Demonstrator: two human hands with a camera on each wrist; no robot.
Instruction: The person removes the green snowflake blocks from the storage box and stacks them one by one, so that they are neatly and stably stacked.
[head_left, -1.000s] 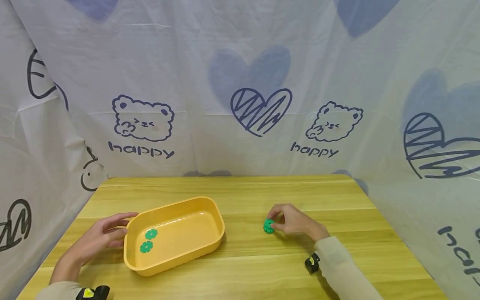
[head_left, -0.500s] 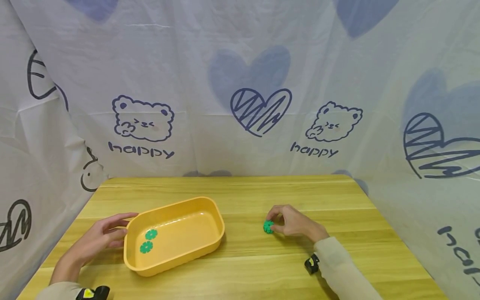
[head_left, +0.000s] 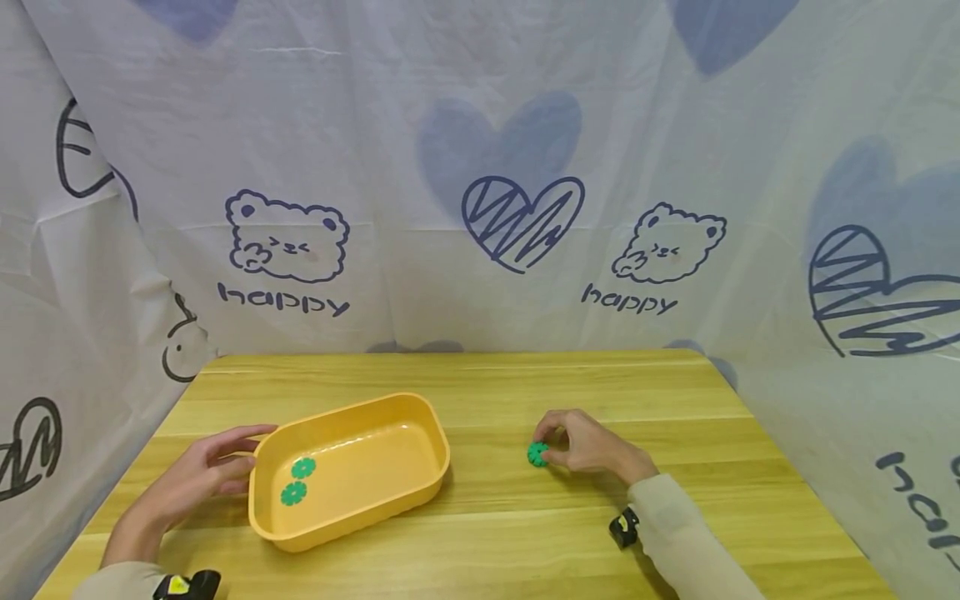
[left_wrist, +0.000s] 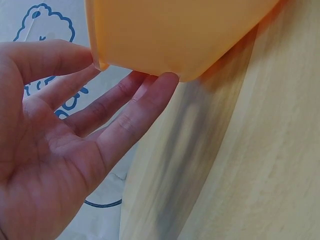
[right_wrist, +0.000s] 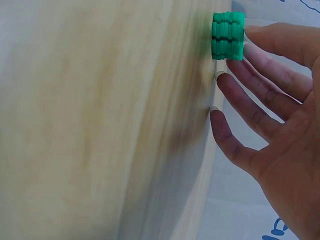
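My right hand (head_left: 588, 446) is at a short stack of green notched interlocking discs (head_left: 537, 454) on the table, right of the tray. In the right wrist view, thumb and index finger pinch at the upper side of the stack (right_wrist: 227, 36), while the other fingers reach down beside it. The index fingertip is partly hidden behind the discs. A yellow tray (head_left: 352, 512) stands to the left, with two green discs (head_left: 302, 468) lying flat at its left end. My left hand (head_left: 198, 471) touches that end: thumb at the rim, other fingers extended against the outer wall (left_wrist: 165, 45).
A wood-grain table (head_left: 495, 533) bears the tray and the stack. Behind it and at both sides hangs a white cloth (head_left: 405, 250) printed with hearts and bears. Each wrist carries a small black camera (head_left: 624, 527).
The top of the green stack has shifted slightly under the right fingers, which stay at the same spot. The left hand and tray have not visibly moved.
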